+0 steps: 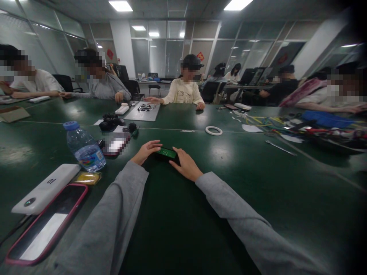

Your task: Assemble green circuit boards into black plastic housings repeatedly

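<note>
A small green circuit board (pixel 166 152) lies flat on the dark green table (pixel 258 183), between the 2 hands. The left hand (pixel 146 151) has loosely spread fingers touching the board's left end. The right hand (pixel 185 165) lies with fingers together and covers the board's right end, so this edge is hidden. Left of the board stands a clear plastic water bottle (pixel 84 147); the board's details are too small to see
</note>
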Available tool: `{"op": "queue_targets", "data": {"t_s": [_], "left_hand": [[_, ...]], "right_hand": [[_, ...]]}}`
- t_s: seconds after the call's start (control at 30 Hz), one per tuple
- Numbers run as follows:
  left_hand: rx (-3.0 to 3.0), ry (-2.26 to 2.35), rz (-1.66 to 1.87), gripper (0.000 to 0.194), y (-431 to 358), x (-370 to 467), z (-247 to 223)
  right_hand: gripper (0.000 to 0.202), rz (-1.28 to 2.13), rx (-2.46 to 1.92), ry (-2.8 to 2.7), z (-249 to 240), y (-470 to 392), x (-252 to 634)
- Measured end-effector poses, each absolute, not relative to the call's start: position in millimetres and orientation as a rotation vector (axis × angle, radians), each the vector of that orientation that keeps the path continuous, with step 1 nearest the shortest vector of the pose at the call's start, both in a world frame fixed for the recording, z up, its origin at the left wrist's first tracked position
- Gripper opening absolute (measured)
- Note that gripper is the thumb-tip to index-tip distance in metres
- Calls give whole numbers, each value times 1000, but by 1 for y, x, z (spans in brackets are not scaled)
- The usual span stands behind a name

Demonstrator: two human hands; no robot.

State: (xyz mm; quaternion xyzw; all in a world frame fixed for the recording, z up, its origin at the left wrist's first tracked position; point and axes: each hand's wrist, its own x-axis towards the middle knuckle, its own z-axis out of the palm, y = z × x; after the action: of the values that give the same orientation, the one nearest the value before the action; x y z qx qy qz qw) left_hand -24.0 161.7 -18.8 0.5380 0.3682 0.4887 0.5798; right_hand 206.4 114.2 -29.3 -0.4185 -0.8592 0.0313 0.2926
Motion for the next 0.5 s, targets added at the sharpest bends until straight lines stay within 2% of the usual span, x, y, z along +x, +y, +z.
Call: {"op": "queue_targets", "data": {"t_s": [0.2,0.5], "left_hand": [[1276,862,1115,52,161,-24,-18],[1315,844,1086,58,162,-26,-20]], "right_hand": [[53,97,-1126,-2283,-28,115,206],[47,141,-1014,-2202,-27,116,208]]}}
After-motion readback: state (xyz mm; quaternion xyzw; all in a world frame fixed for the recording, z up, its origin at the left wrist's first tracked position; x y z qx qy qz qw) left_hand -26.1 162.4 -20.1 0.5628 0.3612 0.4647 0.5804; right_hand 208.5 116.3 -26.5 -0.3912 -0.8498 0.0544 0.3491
